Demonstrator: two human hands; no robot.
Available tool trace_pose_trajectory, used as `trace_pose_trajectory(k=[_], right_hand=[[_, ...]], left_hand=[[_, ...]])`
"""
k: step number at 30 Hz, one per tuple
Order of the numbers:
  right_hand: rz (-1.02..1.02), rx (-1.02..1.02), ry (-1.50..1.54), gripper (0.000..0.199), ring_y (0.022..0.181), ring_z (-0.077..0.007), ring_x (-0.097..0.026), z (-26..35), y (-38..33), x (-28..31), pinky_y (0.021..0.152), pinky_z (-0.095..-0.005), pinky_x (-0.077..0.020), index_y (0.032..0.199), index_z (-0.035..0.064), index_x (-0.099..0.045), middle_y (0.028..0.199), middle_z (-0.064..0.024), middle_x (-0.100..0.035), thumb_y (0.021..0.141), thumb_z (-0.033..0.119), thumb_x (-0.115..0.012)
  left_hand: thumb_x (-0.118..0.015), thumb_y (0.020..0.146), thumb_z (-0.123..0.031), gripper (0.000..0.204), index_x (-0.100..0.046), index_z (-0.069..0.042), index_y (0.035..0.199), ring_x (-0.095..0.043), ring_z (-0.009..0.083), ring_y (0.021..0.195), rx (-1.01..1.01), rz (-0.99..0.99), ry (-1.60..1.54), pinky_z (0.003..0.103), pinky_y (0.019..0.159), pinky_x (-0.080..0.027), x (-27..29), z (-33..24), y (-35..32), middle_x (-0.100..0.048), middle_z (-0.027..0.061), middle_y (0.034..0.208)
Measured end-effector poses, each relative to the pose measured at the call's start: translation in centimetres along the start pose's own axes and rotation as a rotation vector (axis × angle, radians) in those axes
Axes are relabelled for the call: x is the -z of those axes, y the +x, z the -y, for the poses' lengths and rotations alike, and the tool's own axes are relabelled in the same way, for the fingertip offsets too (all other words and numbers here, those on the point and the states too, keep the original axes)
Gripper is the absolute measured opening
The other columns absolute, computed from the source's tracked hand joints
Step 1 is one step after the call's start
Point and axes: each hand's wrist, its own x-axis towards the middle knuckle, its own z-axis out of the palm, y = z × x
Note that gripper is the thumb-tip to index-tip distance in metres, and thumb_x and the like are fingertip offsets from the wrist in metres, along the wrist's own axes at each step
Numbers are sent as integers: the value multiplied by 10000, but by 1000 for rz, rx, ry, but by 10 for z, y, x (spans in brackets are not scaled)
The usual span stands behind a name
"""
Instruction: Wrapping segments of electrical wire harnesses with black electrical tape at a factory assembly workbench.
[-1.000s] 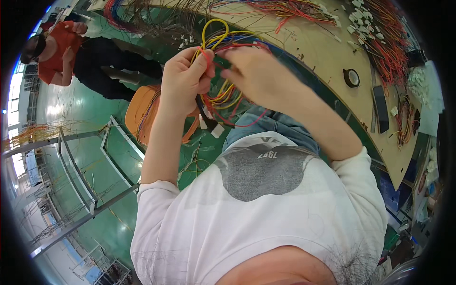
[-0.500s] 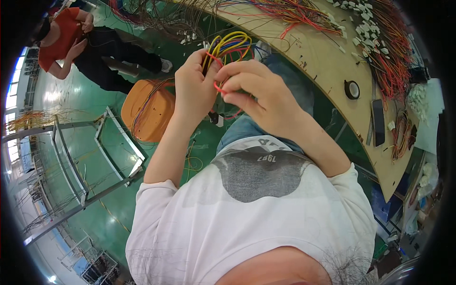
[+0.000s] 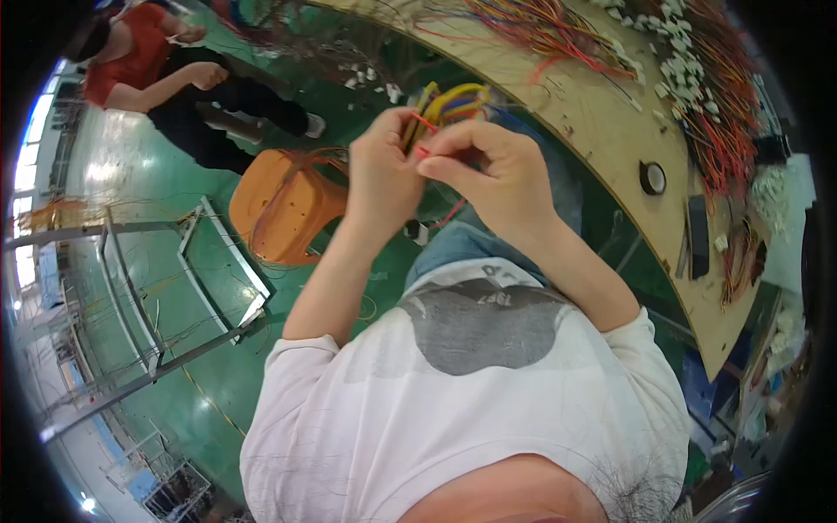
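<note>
My left hand (image 3: 382, 174) is closed round a coiled bundle of wires (image 3: 460, 98), with yellow and blue loops standing out above the fingers. A red wire (image 3: 422, 152) crosses the bundle and runs between my two hands. My right hand (image 3: 501, 170) pinches this red wire between thumb and forefinger, close beside the left hand. Its other fingers are curled, and the wire's end is hidden. Below the hands, a red strand hangs near a small black-and-white connector (image 3: 417, 232). The loops look blurred.
A curved wooden table (image 3: 610, 131) at right bears red wires (image 3: 719, 139), white connectors (image 3: 684, 78), black tape (image 3: 646, 179) and a dark flat bar (image 3: 697, 235). At left are an orange stool (image 3: 277, 209), a metal frame (image 3: 235, 253) and a person in red (image 3: 144, 61).
Both hands and the wire bundle have shifted slightly right and down in the picture. The right fingers have drawn in closer to the left hand. The other person's arm has moved.
</note>
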Motion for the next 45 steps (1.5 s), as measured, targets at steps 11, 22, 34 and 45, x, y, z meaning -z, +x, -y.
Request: trace_pose_trajectory(k=[11,22,34,45], right_hand=[[-173,-197,-105,115,578,-72,-545,-6,9,-9,550,-189,-434,756,-25,-602,650,-38,-599,723,67,-662],[-234,-286,372,179,487,-54,-458,-17,18,-19,412,-193,-400,958,-23,-520,685,-27,-524,790,21,-565],[-116,-221,236,195,561,-64,-504,-17,25,-11,455,-180,-391,959,-31,-522,733,-30,-542,776,9,-575],[-87,-205,116,152,577,-63,-526,-10,23,-17,450,-178,-408,910,-20,-532,749,-34,-555,783,45,-584]], left_hand=[[-548,735,-11,220,-494,29,944,-589,285,692,-186,-84,236,309,604,-452,5,-9,-6,-568,187,759],[-516,798,-71,307,-426,28,1074,-568,326,804,-148,-75,167,358,675,-442,1,-12,-25,-560,193,847],[-622,745,-138,397,-459,38,1062,-573,281,783,-105,160,148,314,685,-439,31,-34,-14,-575,185,882],[-521,821,-150,245,-488,11,1003,-553,363,777,-74,27,196,368,657,-434,24,-14,-19,-578,198,819]])
